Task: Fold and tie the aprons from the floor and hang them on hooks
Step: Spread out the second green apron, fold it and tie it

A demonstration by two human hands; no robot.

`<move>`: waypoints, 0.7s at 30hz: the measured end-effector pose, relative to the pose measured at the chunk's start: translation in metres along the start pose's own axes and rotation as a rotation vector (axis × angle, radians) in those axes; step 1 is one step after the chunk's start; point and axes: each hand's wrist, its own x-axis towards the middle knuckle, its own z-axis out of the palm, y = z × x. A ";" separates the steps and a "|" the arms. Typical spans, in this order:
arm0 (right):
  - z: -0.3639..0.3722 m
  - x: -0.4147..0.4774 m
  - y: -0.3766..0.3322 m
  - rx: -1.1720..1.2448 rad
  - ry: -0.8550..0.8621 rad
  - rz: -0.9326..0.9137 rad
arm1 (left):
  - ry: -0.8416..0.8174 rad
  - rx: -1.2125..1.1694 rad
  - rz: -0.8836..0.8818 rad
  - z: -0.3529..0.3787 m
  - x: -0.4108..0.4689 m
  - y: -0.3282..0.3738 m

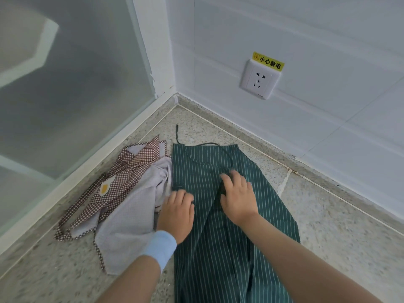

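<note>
Green striped apron point(218, 248) lies flat on the speckled floor point(328, 226), centre to bottom of frame, long sides folded in so it forms a narrow strip running toward the room corner. Its dark cord point(177, 133) trails off the top edge onto the floor and loops back across the upper part of the fabric.

Right hand point(238, 197) lies palm down on the centre fold, just below the cord loop. Grip apart, fingers spread and pressing the cloth; the tips are blurred.

Left hand point(177, 213) sits at the apron's left edge with the knuckles up and the fingers bent down over the hem. The fingertips are hidden and blurred, so cannot tell whether the grip is clamped on the edge or only resting there. There is a light blue wristband point(160, 247) on that wrist.

Second apron, the brown checked apron point(122, 171), is crumpled on the floor left of centre. It touches the green one's left side, pale lining showing, with an egg patch point(104, 187) on it.

Frosted glass panel point(65, 84) in the upper left. White wall socket point(260, 80) in the upper right, a yellow warning label point(268, 61) above it.
</note>
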 end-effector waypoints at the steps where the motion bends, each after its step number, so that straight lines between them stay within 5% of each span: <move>1: -0.002 -0.009 -0.001 0.030 0.037 0.038 | -0.022 -0.032 -0.022 0.005 -0.014 0.000; 6: 0.004 -0.084 -0.019 0.031 -0.301 0.242 | -0.282 0.031 -0.057 0.024 -0.074 -0.010; 14: 0.019 -0.108 -0.024 0.338 -0.311 0.359 | -0.629 0.395 -0.126 -0.004 -0.014 -0.009; 19: 0.012 -0.086 -0.011 0.286 -0.455 0.275 | -0.345 0.199 -0.078 -0.016 -0.025 0.010; 21: 0.012 -0.084 -0.006 0.300 -0.356 0.311 | -0.222 0.086 -0.040 -0.014 -0.043 0.016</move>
